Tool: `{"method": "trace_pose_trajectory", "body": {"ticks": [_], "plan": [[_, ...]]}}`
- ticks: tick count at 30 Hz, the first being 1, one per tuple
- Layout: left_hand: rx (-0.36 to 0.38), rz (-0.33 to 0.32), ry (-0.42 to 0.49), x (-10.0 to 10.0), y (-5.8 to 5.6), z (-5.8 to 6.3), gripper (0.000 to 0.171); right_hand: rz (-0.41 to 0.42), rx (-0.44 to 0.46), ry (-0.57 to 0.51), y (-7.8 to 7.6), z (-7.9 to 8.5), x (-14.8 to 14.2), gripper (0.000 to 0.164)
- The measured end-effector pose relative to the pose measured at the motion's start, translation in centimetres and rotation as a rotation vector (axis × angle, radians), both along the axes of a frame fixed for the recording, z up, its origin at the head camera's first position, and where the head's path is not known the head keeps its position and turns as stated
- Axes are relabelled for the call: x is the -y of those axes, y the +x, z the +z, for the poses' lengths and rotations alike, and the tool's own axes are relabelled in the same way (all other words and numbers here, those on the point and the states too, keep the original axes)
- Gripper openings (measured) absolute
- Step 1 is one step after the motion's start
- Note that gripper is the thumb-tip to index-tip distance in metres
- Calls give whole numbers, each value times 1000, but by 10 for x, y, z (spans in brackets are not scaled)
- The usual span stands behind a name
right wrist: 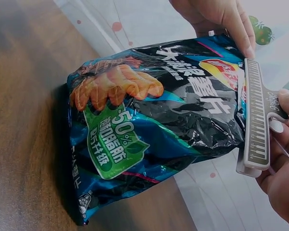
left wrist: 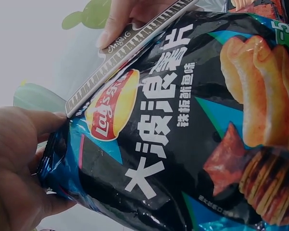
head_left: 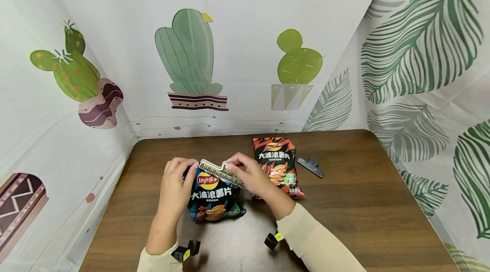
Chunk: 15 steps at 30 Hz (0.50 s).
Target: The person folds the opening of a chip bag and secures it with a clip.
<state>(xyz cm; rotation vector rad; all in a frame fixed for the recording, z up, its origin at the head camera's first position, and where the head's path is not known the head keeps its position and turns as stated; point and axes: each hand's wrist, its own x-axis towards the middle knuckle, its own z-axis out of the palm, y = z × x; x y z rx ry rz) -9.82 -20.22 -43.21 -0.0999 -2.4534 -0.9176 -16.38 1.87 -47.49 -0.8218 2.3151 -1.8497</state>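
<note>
A black and blue bag of potato chips (head_left: 214,197) is held up by its top left corner in my left hand (head_left: 174,184), thumb in front and fingers behind. Across the bag's top edge lies a long bag clip (right wrist: 256,115) with a piano-key pattern and the word "Music". My right hand (head_left: 250,175) pinches the clip's handle, with the thumb on the front. In the left wrist view, the left thumb tip meets the clip's near end, and the left fingers (left wrist: 24,132) grip the crumpled foil. The bag's back side is hidden.
A red and black chip bag (head_left: 276,165) lies on the wooden table (head_left: 344,216) behind my right hand. To its right rests a dark grey bag clip (head_left: 311,167). A white cloth with printed cacti (head_left: 245,50) hangs behind the table's far edge.
</note>
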Motion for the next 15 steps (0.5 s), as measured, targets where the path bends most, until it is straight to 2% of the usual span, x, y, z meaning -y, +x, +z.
{"method": "trace_pose_trajectory", "body": {"ticks": [9, 15], "plan": [[10, 10, 2, -1, 0, -1, 16, -6, 11, 5, 1, 0, 1, 14], [8, 20, 5, -1, -1, 0, 17, 6, 53, -10, 1, 0, 1, 16]]}}
